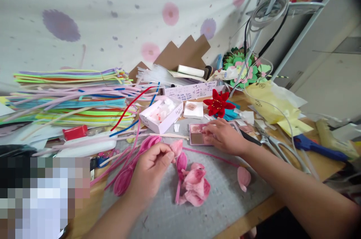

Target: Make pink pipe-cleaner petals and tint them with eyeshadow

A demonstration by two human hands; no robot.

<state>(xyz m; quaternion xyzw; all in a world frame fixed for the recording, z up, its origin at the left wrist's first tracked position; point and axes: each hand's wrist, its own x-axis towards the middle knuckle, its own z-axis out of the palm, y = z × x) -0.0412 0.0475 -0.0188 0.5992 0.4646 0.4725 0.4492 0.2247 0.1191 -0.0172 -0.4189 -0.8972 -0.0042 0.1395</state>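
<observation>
My left hand (152, 167) is closed, pinching a pink pipe-cleaner petal (177, 147) at its tip above the grey cutting mat (220, 201). My right hand (222, 135) rests on a pink eyeshadow palette (196, 134), a fingertip pressed onto one of its pans. A half-made pink pipe-cleaner flower (194, 186) lies on the mat between my arms. A loose pink petal (243, 177) sits to its right. More pink looped petals (132, 167) lie left of my left hand.
A big stack of coloured pipe cleaners (70, 96) fills the left. A pink box (161, 114), a red flower (218, 104), scissors (275, 146), a blue glue gun (318, 148), yellow paper (278, 107) and a white metal stand (265, 28) crowd the back and right.
</observation>
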